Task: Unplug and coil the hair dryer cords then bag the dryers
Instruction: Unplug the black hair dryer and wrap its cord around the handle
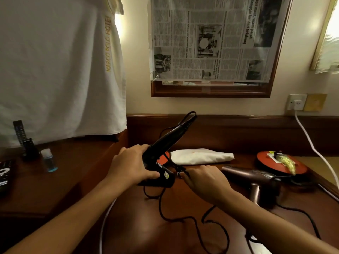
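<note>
Head view, left hand [128,167] gripping black dryer [161,149], right hand [203,182] pinching its cord [180,170]

We've got the black dryer [161,153] up off the table, handle tilted up and back, its black cord [183,215] trailing in loose loops. The bronze dryer [253,178] lies sideways beside the white bag [201,156].

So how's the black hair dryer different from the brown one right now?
The black plastic hair dryer is lifted off the wooden desk, gripped by the left hand; the glossy brown hair dryer lies on the desk untouched. The right hand pinches the black dryer's cord; the brown one's cord trails loose. Both have dark, uncoiled cords.
</note>
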`<state>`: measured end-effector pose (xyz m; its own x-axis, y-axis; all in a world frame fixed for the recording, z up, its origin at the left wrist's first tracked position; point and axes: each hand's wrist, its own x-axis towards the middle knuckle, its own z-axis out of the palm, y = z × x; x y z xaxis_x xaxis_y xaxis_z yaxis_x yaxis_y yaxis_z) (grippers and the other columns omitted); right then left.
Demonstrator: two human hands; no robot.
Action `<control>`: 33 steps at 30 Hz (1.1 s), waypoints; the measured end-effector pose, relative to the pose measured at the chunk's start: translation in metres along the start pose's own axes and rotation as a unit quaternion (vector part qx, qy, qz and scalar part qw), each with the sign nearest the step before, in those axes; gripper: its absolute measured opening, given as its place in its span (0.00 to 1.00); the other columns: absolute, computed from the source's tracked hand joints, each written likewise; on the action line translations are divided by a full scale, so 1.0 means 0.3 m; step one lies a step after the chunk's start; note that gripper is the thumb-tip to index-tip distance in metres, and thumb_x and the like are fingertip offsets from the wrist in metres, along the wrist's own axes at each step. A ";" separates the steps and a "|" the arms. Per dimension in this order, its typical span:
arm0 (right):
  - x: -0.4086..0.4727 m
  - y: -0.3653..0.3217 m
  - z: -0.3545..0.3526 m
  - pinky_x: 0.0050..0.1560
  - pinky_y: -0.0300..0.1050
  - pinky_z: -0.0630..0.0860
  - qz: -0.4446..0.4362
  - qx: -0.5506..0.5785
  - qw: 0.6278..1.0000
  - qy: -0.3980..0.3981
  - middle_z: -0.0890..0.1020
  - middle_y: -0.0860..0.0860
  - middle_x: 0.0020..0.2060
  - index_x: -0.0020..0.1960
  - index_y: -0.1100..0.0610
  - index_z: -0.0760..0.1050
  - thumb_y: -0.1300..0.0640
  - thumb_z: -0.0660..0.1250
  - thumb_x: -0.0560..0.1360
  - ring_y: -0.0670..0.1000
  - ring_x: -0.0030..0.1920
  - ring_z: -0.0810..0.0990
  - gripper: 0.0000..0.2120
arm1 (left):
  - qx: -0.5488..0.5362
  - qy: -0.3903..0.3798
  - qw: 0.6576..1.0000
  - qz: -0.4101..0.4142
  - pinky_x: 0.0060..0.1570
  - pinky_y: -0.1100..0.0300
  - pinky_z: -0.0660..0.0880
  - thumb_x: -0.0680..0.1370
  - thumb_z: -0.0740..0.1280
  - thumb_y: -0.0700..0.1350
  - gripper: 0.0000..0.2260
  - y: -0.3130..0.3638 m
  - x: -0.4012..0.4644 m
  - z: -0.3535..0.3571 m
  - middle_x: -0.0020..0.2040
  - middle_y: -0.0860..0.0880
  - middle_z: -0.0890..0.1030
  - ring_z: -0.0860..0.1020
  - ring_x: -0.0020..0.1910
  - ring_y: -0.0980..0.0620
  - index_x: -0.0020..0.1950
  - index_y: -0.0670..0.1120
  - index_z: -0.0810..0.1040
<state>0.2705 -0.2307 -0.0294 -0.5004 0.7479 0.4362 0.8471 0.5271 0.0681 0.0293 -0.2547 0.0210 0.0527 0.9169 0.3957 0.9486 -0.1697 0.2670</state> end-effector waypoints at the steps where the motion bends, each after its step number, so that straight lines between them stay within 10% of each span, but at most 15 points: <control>1: -0.003 -0.027 -0.016 0.39 0.53 0.79 -0.023 -0.011 1.000 0.010 0.84 0.49 0.41 0.52 0.49 0.80 0.37 0.44 0.80 0.54 0.40 0.82 0.28 | 0.021 -0.010 1.000 -0.014 0.51 0.49 0.76 0.62 0.75 0.66 0.30 -0.002 0.007 0.007 0.49 0.58 0.77 0.75 0.55 0.48 0.61 0.60 0.73; 11: 0.047 -0.107 -0.264 0.37 0.50 0.72 -0.059 0.176 0.979 -0.087 0.82 0.53 0.38 0.45 0.55 0.78 0.48 0.63 0.80 0.54 0.36 0.77 0.13 | 0.227 -0.051 0.972 -0.041 0.59 0.46 0.68 0.68 0.74 0.63 0.34 0.058 0.019 0.060 0.63 0.52 0.75 0.69 0.64 0.41 0.69 0.53 0.67; 19: 0.002 -0.091 -0.342 0.23 0.36 0.66 0.093 0.572 0.787 -0.212 0.71 0.55 0.36 0.62 0.50 0.80 0.57 0.62 0.83 0.44 0.26 0.66 0.12 | 0.307 -0.002 0.951 -0.043 0.57 0.46 0.67 0.72 0.74 0.56 0.28 0.073 0.043 -0.008 0.63 0.50 0.75 0.68 0.63 0.39 0.68 0.51 0.69; 23: 0.028 -0.029 -0.431 0.22 0.38 0.63 0.081 0.469 0.845 -0.242 0.72 0.45 0.24 0.60 0.48 0.82 0.55 0.63 0.82 0.44 0.23 0.65 0.11 | 0.364 0.005 0.931 0.010 0.58 0.43 0.66 0.78 0.67 0.48 0.19 0.117 -0.014 -0.016 0.63 0.46 0.74 0.67 0.62 0.37 0.68 0.48 0.69; 27: 0.127 0.033 -0.475 0.44 0.44 0.78 0.013 0.290 0.949 -0.122 0.86 0.43 0.39 0.53 0.50 0.86 0.54 0.68 0.79 0.43 0.39 0.83 0.08 | 0.382 -0.004 0.918 0.107 0.58 0.43 0.65 0.81 0.57 0.43 0.16 0.191 -0.100 -0.006 0.63 0.42 0.73 0.66 0.64 0.36 0.68 0.44 0.67; 33: 0.184 0.135 -0.429 0.38 0.35 0.73 -0.001 0.179 0.981 -0.080 0.82 0.37 0.32 0.41 0.46 0.85 0.46 0.72 0.74 0.37 0.35 0.79 0.07 | 0.363 0.004 0.909 0.202 0.61 0.41 0.63 0.81 0.59 0.44 0.19 0.227 -0.158 -0.040 0.68 0.42 0.70 0.63 0.68 0.34 0.73 0.46 0.64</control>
<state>0.3003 -0.2201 0.1128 -0.5482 0.7853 0.2877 0.7432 0.6152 -0.2632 0.0877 -0.3142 0.0309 0.4440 0.8293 0.3393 0.8078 -0.2066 -0.5520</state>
